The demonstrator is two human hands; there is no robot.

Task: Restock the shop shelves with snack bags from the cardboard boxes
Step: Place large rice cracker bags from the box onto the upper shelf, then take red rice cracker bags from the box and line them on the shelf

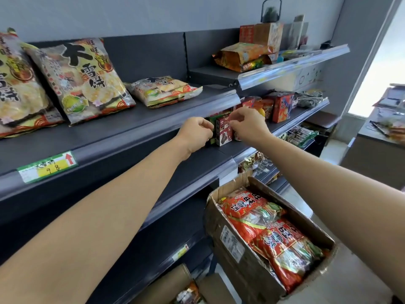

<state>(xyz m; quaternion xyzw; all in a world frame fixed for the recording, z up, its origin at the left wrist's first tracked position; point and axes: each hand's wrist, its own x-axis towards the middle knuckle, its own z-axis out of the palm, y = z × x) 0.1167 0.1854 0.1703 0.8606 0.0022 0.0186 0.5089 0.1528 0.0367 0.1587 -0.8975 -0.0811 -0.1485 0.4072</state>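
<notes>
Both my arms reach to the second dark shelf (197, 163). My left hand (196, 133) has its fingers curled against the left side of a small green box (212, 128). My right hand (247, 125) pinches the top of a small red snack box (223, 132) standing upright beside the green one. Below, an open cardboard box (232, 244) holds several red snack bags (271, 240). Large yellow snack bags (85, 82) lean on the upper shelf (131, 126).
A flat snack bag (164, 91) lies on the upper shelf. More red boxes (281, 106) stand further right on the second shelf. A higher shelf (291, 66) carries mixed packets and a black kettle (270, 10). A counter (377, 137) stands at the right. Another cardboard box (166, 286) sits on the floor.
</notes>
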